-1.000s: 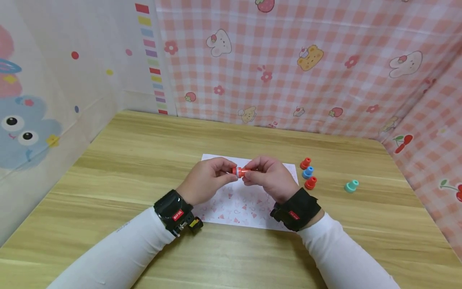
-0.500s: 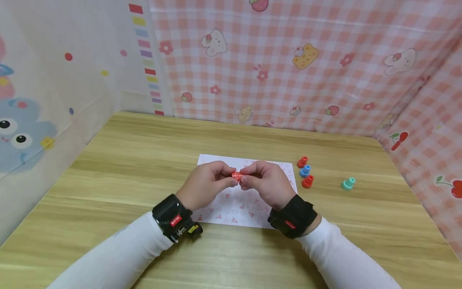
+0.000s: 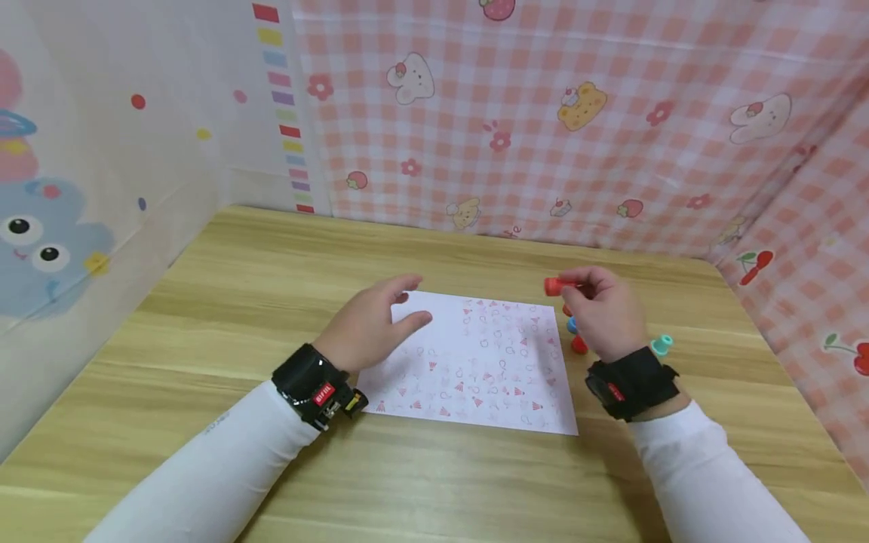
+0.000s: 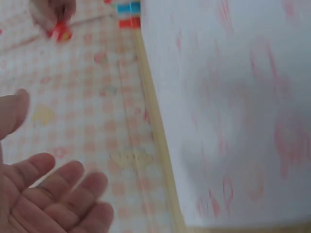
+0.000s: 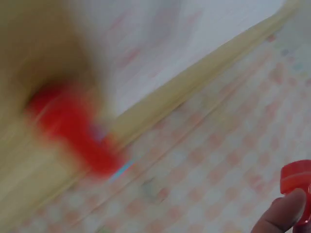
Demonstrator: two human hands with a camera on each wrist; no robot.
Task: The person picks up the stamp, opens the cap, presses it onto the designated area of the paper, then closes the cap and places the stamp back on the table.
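My right hand [image 3: 607, 313] pinches a small red stamp [image 3: 553, 286] between thumb and fingers, raised near the other stamps to the right of the paper. In the right wrist view the thumb lies against this red stamp [image 5: 295, 177]. My left hand [image 3: 366, 324] holds nothing, its thumb and fingers spread apart over the left part of a white sheet of paper [image 3: 434, 320]. The left wrist view shows the same open left hand [image 4: 58, 199]. Small red prints cover much of the sheet.
Beside the paper's right edge stand a blue stamp [image 3: 572, 325] and a red stamp [image 3: 578, 345], with another red stamp [image 3: 566, 310] behind, partly hidden by my right hand. A teal stamp [image 3: 661, 345] stands farther right. A checked cloth [image 3: 441, 136] hangs behind the wooden table [image 3: 434, 483].
Both hands held the red stamp together over the paper. A pale band on it went out of sight, then my left hand let go and my right hand carried the stamp rightward.
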